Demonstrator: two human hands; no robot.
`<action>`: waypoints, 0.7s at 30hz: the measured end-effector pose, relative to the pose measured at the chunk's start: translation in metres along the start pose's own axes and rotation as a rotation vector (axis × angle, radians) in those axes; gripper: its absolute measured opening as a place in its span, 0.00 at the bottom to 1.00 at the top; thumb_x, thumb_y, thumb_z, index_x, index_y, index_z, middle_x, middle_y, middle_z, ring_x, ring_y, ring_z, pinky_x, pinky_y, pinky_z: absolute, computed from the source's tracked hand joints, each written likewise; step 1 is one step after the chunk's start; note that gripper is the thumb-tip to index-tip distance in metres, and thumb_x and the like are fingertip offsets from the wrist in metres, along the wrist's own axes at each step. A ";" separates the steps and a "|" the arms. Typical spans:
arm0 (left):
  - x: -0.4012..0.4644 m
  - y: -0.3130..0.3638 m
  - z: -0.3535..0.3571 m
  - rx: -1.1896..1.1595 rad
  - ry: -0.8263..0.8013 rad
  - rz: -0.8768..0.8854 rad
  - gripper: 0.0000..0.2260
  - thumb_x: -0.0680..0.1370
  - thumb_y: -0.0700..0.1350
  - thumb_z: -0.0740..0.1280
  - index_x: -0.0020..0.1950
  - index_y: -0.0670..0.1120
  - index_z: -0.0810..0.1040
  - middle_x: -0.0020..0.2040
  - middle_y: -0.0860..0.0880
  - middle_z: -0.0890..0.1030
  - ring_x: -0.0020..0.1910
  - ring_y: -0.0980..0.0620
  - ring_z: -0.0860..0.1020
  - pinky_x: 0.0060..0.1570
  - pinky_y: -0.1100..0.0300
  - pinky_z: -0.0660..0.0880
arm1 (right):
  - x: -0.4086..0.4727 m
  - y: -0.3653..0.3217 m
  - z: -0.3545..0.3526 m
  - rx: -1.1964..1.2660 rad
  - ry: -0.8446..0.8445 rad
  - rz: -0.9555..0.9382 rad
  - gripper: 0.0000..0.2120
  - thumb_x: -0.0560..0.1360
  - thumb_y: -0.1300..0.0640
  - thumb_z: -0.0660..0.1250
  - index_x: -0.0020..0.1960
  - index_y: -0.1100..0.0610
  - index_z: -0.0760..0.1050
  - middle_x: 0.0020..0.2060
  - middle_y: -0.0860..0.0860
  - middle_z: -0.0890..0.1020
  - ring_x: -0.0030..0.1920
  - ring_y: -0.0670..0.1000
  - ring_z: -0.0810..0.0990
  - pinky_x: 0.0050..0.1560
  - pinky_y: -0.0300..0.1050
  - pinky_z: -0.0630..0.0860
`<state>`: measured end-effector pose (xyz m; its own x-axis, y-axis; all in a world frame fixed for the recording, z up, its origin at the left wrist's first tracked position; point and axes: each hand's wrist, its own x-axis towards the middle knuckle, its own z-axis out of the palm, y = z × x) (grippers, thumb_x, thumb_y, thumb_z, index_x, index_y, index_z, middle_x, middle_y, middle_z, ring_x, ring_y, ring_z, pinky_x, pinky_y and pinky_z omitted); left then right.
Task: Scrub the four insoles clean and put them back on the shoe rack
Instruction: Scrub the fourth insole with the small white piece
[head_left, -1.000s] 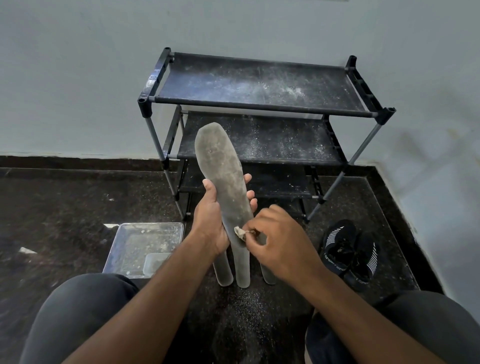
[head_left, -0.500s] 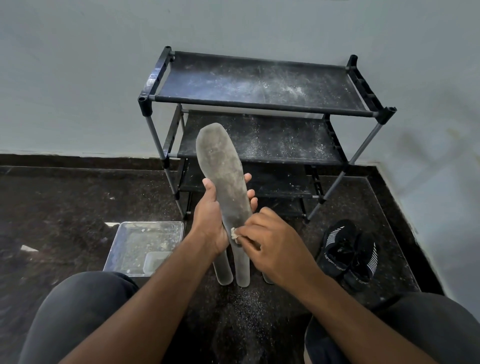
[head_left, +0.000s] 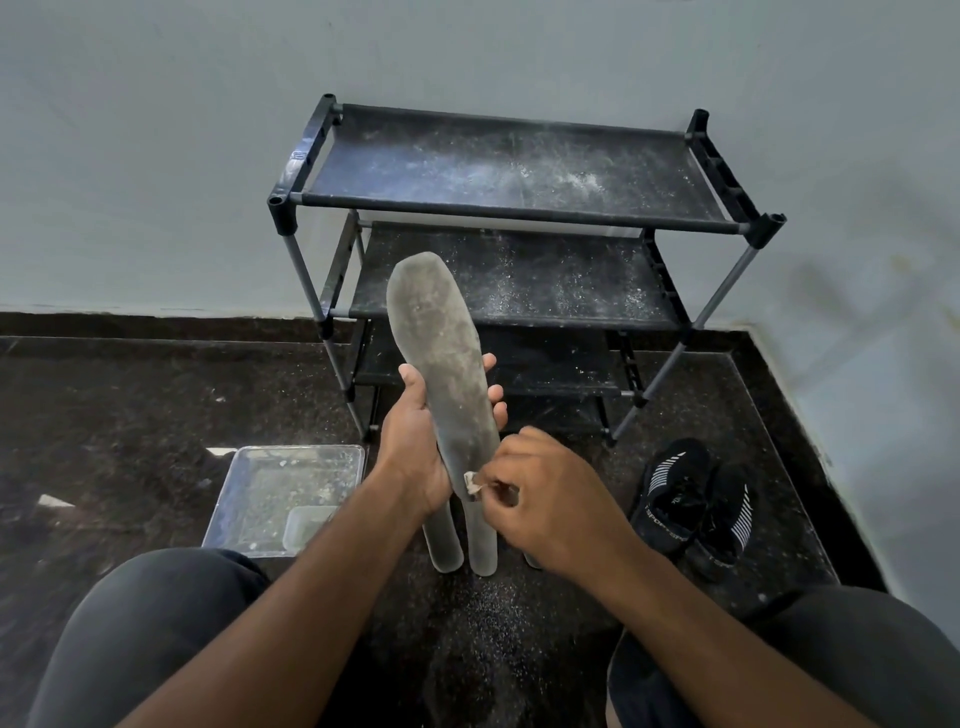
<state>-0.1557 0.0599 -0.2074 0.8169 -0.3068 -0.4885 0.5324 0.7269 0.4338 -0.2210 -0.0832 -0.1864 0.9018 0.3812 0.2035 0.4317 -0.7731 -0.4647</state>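
A: What do we hold at the frame's centre?

B: Our left hand (head_left: 415, 441) wraps a long, grey, felt-like insole (head_left: 441, 358), upright; our right hand (head_left: 540, 499) pinches a small pale scrap (head_left: 471, 480) against its lower part.

A: And around us?

B: More insoles (head_left: 441, 545) lie beneath on the dark speckled floor (head_left: 130, 415); the dusty black shoe rack (head_left: 519, 208) stands against the pale wall, and a clear square tray (head_left: 280, 499) lies lower left.

Single head view, looking forward-down from above lap, close over hands, facing wall.
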 end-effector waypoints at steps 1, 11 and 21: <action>0.000 -0.001 0.000 0.014 0.000 -0.008 0.40 0.81 0.73 0.48 0.55 0.45 0.89 0.49 0.42 0.83 0.46 0.48 0.82 0.48 0.54 0.83 | 0.002 0.002 -0.002 -0.037 0.026 -0.003 0.09 0.75 0.53 0.66 0.39 0.54 0.81 0.36 0.45 0.76 0.41 0.46 0.70 0.40 0.49 0.75; 0.002 -0.004 -0.007 0.032 0.014 0.026 0.40 0.81 0.72 0.49 0.61 0.41 0.86 0.48 0.41 0.83 0.45 0.48 0.82 0.55 0.53 0.80 | -0.003 -0.005 -0.005 -0.109 -0.140 0.017 0.13 0.79 0.49 0.63 0.42 0.53 0.81 0.36 0.43 0.72 0.44 0.46 0.73 0.48 0.51 0.75; 0.003 -0.015 -0.004 0.021 0.044 0.000 0.38 0.83 0.69 0.49 0.69 0.40 0.81 0.61 0.41 0.83 0.56 0.46 0.82 0.55 0.51 0.83 | 0.000 0.002 -0.004 -0.177 0.072 0.003 0.09 0.75 0.55 0.70 0.36 0.55 0.78 0.35 0.46 0.75 0.38 0.48 0.71 0.35 0.45 0.73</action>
<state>-0.1623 0.0510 -0.2181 0.8066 -0.2789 -0.5212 0.5374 0.7134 0.4498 -0.2199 -0.0871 -0.1843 0.8996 0.3461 0.2663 0.4196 -0.8538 -0.3081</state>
